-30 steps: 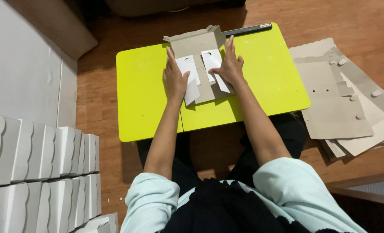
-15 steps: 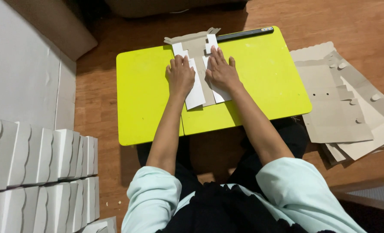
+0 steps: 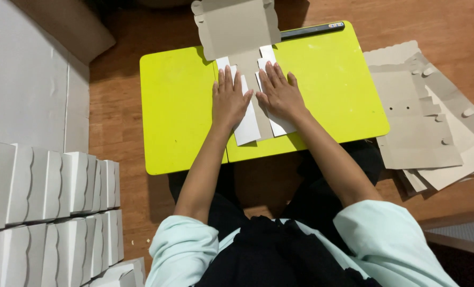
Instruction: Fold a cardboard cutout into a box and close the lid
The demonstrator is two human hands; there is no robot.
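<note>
A flat die-cut cardboard box blank [image 3: 236, 27], grey-brown with white flaps, lies on a lime-green table [image 3: 178, 111]. My left hand [image 3: 230, 100] presses flat on the left white flap [image 3: 247, 130], fingers spread. My right hand [image 3: 279, 94] presses flat on the right white flap [image 3: 279, 126]. The blank's large grey panel extends past the table's far edge. Neither hand grips anything.
A black ruler-like bar [image 3: 311, 31] lies at the table's far right edge. A pile of flat cardboard blanks [image 3: 423, 122] sits on the wooden floor to the right. Rows of folded white boxes [image 3: 45, 207] stand at the left.
Both hands slid down the blank and flattened onto the white flaps. The upper panel has unfolded away from me and now lies open past the table's far edge.
</note>
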